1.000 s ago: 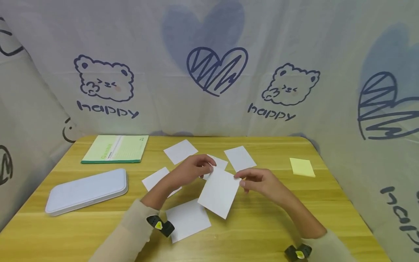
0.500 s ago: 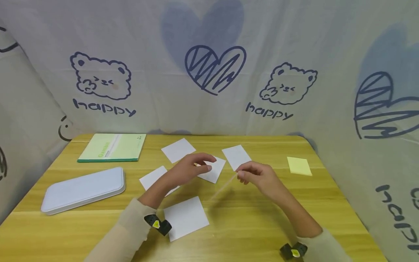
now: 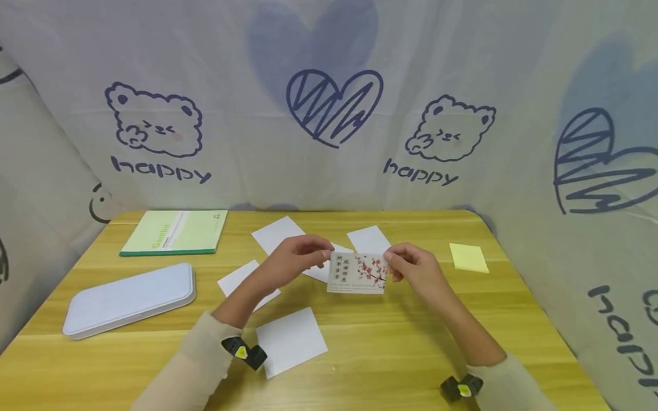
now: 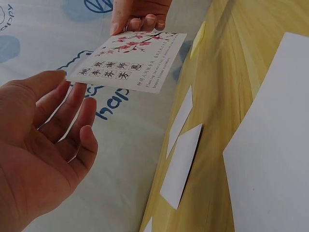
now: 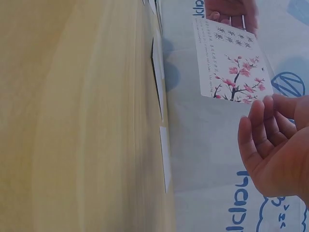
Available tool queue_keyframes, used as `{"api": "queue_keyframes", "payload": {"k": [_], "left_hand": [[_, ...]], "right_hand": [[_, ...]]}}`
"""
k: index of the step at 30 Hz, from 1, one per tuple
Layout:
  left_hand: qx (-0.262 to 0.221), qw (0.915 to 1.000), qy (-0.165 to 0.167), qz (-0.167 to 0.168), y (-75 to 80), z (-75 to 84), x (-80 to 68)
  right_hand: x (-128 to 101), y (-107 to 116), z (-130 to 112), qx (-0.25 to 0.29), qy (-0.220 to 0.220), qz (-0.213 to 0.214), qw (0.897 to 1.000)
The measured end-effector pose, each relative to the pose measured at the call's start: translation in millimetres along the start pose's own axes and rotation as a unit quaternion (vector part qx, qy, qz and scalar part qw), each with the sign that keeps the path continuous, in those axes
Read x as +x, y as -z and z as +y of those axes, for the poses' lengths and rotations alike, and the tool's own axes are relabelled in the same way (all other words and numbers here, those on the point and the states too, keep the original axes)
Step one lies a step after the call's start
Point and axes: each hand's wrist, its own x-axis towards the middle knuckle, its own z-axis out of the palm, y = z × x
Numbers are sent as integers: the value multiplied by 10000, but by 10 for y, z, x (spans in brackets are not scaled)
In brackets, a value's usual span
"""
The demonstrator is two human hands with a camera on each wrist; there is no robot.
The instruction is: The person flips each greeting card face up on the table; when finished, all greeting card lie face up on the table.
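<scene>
Wooden table, two hands pinching one blossom card, five white cards

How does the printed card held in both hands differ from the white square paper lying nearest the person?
The blossom-printed card shows pink flowers and characters; the blank white paper shows none. The card is held above the wooden table by the left hand and right hand; the paper lies flat. Both are thin and rectangular.

My hands hold a smooth, thin paper card with pink printed blossoms. Plain white matt paper cards lie on my smooth yellow wooden table. The pale grey flat case looks like smooth plastic. The printed curtain is soft cloth.
</scene>
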Motion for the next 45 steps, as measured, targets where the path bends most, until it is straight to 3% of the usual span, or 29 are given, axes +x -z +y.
{"api": "queue_keyframes", "payload": {"k": [6, 11, 16, 21, 24, 30, 37, 45], "left_hand": [[88, 9998, -183, 42, -63, -28, 27], [337, 9989, -236, -235, -187, -87, 97], [640, 9968, -69, -484, -339, -146, 249], [995, 9922, 108, -740, -518, -174, 444], [1548, 9843, 246, -813, -641, -211, 573], [2619, 9585, 338, -1077, -839, -238, 772], [3134, 9426, 405, -1079, -929, -213, 943], [3527, 9309, 533, -793, -946, -203, 1095]], "right_hand": [[-14, 33, -17, -97, -9, -69, 9999], [-64, 152, -7, -428, -103, -227, 9988], [-71, 287, 65, -738, -68, -474, 9961], [-8, 418, 245, -1421, -80, -410, 9890], [49, 496, 363, -1899, -85, -417, 9809], [179, 619, 556, -2580, 81, -614, 9642], [329, 649, 636, -3448, 86, -633, 9365], [463, 661, 687, -3738, -148, -619, 9253]]}}
